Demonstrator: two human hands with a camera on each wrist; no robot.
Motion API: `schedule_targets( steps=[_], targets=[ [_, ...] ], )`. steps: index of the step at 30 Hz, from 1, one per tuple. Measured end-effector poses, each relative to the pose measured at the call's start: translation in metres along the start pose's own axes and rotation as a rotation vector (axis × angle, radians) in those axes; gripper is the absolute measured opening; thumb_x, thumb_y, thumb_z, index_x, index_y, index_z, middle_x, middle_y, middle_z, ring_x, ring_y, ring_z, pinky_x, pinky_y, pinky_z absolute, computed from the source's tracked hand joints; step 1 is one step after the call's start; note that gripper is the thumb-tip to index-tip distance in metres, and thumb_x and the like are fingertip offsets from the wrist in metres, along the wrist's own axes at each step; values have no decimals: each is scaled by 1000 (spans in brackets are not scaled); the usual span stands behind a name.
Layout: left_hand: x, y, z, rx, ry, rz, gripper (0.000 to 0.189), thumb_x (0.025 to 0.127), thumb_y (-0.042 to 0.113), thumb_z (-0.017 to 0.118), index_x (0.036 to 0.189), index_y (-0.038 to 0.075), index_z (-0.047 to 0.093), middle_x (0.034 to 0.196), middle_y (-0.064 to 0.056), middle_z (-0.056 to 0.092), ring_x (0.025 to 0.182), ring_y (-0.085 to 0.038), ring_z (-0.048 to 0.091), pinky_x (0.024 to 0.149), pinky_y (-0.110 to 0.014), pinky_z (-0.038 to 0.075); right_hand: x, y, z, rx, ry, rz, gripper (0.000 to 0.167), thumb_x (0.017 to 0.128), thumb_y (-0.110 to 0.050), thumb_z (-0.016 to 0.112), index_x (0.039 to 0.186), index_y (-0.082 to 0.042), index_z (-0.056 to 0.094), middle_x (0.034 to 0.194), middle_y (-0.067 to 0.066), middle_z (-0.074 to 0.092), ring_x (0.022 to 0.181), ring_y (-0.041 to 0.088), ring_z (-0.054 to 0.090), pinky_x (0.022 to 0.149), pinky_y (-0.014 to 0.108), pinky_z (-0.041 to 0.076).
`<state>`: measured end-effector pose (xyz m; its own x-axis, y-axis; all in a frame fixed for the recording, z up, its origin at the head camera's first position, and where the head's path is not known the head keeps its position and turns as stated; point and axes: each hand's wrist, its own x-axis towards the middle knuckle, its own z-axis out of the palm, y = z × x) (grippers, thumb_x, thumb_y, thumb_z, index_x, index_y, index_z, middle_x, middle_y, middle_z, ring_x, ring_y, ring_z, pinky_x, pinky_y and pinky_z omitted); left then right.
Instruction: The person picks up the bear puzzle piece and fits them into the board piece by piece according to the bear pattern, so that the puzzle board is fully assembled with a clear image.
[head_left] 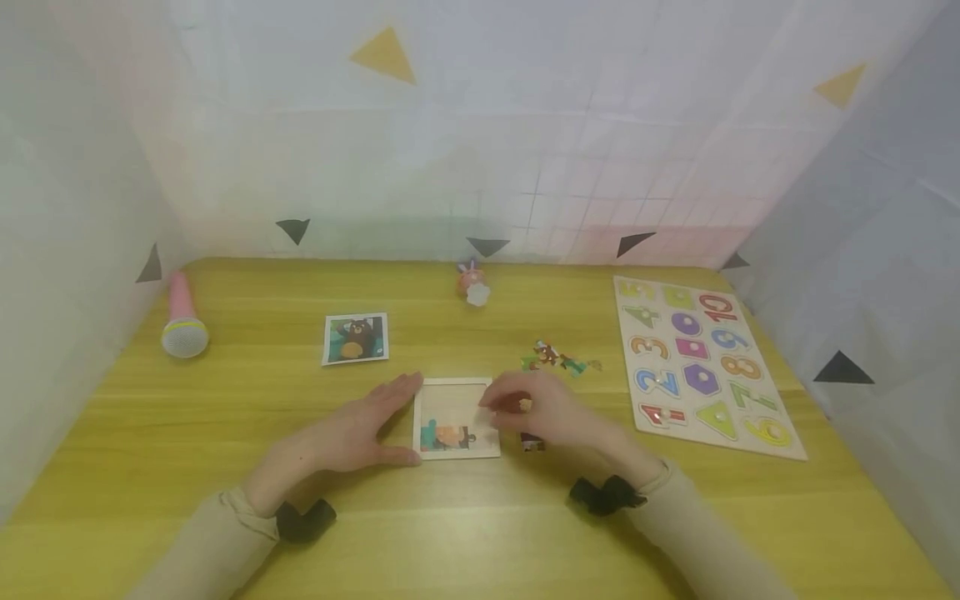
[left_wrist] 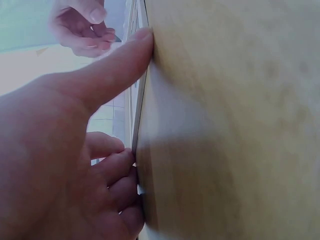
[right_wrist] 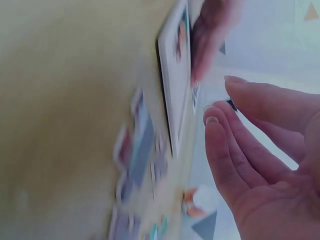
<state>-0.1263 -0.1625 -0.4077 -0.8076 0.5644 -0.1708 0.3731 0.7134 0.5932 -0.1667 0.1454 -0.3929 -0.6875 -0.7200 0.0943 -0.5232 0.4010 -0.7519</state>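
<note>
A pale wooden puzzle frame [head_left: 457,402] lies flat on the table, with joined jigsaw pieces [head_left: 447,437] along its near side. My left hand [head_left: 360,429] rests against the frame's left side, fingertips at the far corner and thumb [left_wrist: 120,65] extended to the near one. Over the frame's right edge hovers my right hand [head_left: 543,408], its fingers bent loosely. In the right wrist view a gap shows between that hand's thumb [right_wrist: 270,100] and fingers, and I see nothing held. Loose jigsaw pieces [right_wrist: 135,150] lie beside the frame, some partly hidden behind the right hand.
A bear picture card [head_left: 356,340] lies behind the left hand. To the far left is a pink toy microphone [head_left: 183,321]. A small figurine [head_left: 473,285] stands at the back. The number and shape board [head_left: 708,367] occupies the right side. Patterned cloth walls surround the table.
</note>
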Motion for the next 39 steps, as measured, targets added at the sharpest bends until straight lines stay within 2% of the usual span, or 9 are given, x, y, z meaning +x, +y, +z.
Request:
schedule_targets(
  steps=[3,7,14,20,26,33,39],
  targets=[
    [0,0,1,5,-1,-5,103,87,58,70,161,11,16,167,-12,14,153,-37,16,123,-55,19,-8,3,-12,5,36,14,22,87,-7,76,110,-6,73,104,6,74,94,15,68,86,39,60],
    [0,-1,1,2,1,-6,103,87,57,70,161,11,16,167,-12,14,153,-37,16,123,-55,19,-17,8,-25,11,60,55,23,88,-10,76,111,-6,73,104,5,74,95,16,69,87,44,59],
    [2,-1,1,12,-7,-27,104,86,57,71,162,15,14,168,-7,11,154,-31,13,124,-51,18,-32,21,-39,-38,93,138,28,88,-12,77,115,-8,72,108,2,73,98,18,68,92,45,57],
    [2,-1,1,12,-3,-30,104,85,57,72,162,15,15,168,-7,12,154,-31,14,124,-52,18,-46,34,-49,-32,94,183,27,88,-13,77,115,-12,72,111,0,72,104,18,67,95,46,55],
    [1,-2,1,9,-1,-23,104,85,56,72,162,14,15,168,-8,12,154,-31,13,124,-52,18,-56,46,-62,-76,158,213,26,90,-11,75,116,-12,72,112,-1,73,103,18,66,95,48,54],
    [2,-2,2,15,2,-27,104,85,57,71,162,15,15,168,-7,12,154,-31,14,124,-51,18,-54,57,-61,-112,190,242,26,90,-8,74,115,-11,72,112,-1,73,103,19,67,95,46,54],
    [2,-1,1,10,4,-29,104,85,56,72,161,14,15,168,-7,13,154,-32,15,124,-51,18,-48,59,-50,-153,214,208,28,86,-5,76,114,-7,72,111,4,73,104,23,67,96,47,54]
  ],
)
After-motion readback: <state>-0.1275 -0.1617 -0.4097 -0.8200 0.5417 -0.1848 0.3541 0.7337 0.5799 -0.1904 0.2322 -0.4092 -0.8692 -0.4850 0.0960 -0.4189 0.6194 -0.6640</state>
